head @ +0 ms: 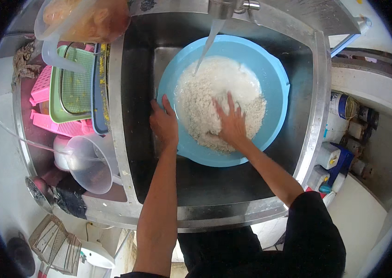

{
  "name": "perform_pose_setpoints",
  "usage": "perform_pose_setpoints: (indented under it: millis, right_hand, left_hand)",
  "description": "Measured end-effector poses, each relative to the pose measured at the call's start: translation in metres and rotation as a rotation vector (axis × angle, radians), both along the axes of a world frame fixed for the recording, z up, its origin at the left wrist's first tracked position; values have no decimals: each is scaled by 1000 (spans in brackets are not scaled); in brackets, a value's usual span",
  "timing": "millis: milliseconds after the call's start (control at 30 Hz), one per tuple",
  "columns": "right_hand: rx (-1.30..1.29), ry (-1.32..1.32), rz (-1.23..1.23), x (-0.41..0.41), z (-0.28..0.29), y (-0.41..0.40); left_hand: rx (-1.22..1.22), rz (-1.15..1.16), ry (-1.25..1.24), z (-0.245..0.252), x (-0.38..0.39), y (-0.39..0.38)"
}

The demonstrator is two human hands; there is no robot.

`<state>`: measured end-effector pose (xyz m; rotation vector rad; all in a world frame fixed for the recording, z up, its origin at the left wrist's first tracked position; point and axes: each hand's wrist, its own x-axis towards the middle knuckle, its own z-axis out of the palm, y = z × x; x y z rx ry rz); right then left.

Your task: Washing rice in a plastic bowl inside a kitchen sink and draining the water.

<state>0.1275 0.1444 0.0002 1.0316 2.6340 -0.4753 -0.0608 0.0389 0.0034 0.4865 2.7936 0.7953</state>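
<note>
A large blue plastic basin (pixel 276 87) stands in a stainless steel sink, with what looks like uncooked rice (pixel 199 90) and cloudy water in it. Water (pixel 209 41) runs from the metal faucet (pixel 221 8) into the basin's upper left part. My right hand (pixel 232 125) lies in the wet grains, fingers spread and slightly blurred, fingertips partly in the cloudy water. My left hand (pixel 165 121) is at the basin's left rim, fingers and thumb around the edge; part of its grip is hidden.
The left sink compartment holds a green tray (pixel 55 100), pink plastic baskets (pixel 56 125) and a clear plastic jug (pixel 90 166). A translucent container (pixel 88 21) with orange-brown contents stands at the upper left. The sink's steel rim (pixel 230 217) runs before me. Several plastic containers (pixel 328 155) are at the right.
</note>
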Motion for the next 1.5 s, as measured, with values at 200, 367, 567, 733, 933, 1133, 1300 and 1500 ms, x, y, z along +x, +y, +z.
perform_pose_setpoints:
  millis: [200,367,567,733,933,1133,1300,1500]
  right_hand:
    - [-47,32,-459,-48,-70,89]
    - [-139,-186,184,4,-58,45]
    - [-90,-298,76,13,-14,6]
    - [18,378,-697,35,-159,108]
    - [-12,222,-435,13,-101,42]
    - [139,106,-429,43,-51,-21]
    - [-229,756,-1293,91,-175,62]
    - [-1013,712,-1277,24,-128,52]
  left_hand:
    - [-40,-18,-27,-3,6,15]
    - [-124,-24,-162,9,-8,1]
    - [-144,50,-247,21,-12,-6]
    - [-78,-44,-263,18,11,29]
    - [-123,2,-187,8,-8,-1]
    - [-39,-5,-135,2,-11,-9]
    - [-11,-5,-148,5,13,26]
    - [-94,6,-124,-4,-9,-6]
